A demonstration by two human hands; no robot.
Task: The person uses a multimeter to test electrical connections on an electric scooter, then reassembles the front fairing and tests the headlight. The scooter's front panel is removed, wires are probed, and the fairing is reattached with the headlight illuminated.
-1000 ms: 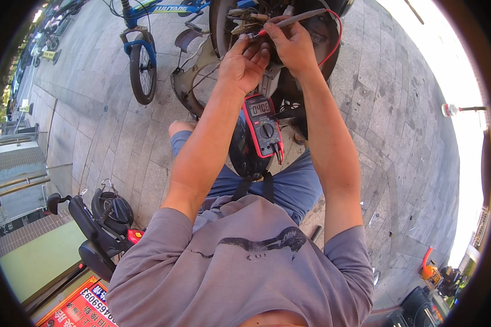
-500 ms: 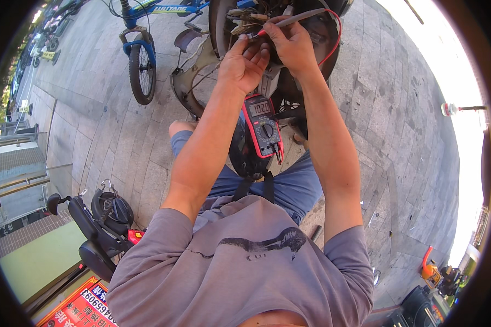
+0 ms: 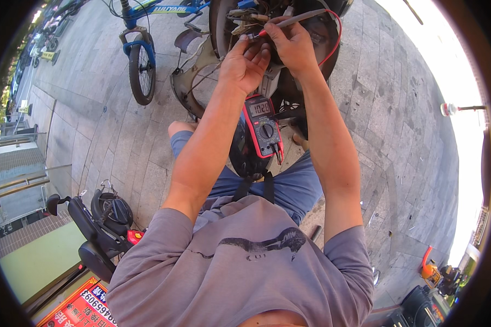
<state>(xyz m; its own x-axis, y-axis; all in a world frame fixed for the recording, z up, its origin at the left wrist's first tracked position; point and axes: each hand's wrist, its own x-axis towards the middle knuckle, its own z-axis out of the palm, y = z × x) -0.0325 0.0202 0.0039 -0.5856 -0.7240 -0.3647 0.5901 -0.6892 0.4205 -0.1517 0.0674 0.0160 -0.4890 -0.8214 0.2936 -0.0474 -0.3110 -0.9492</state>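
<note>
My right hand [image 3: 293, 48] is closed on a red-and-grey test probe [image 3: 303, 17], its tip pointing left. A red lead [image 3: 337, 41] loops from the probe down past the hand. My left hand [image 3: 245, 64] pinches a small pale connector [image 3: 250, 37] at the probe's tip; whether the two touch is too small to tell. Behind both hands lies a bundle of wires [image 3: 245, 22] in the opened front of a scooter [image 3: 218, 24]. Below my hands, a red-and-black multimeter [image 3: 264, 128] with a lit display and a round dial lies face up on a dark surface between my knees.
A blue bicycle [image 3: 141, 60] stands on the paving at the far left. A curved grey scooter panel [image 3: 185, 90] sits left of my hands. At the lower left is a black seat [image 3: 90, 226] beside a red sign [image 3: 79, 305]. Tools, one orange [image 3: 431, 272], lie at the lower right.
</note>
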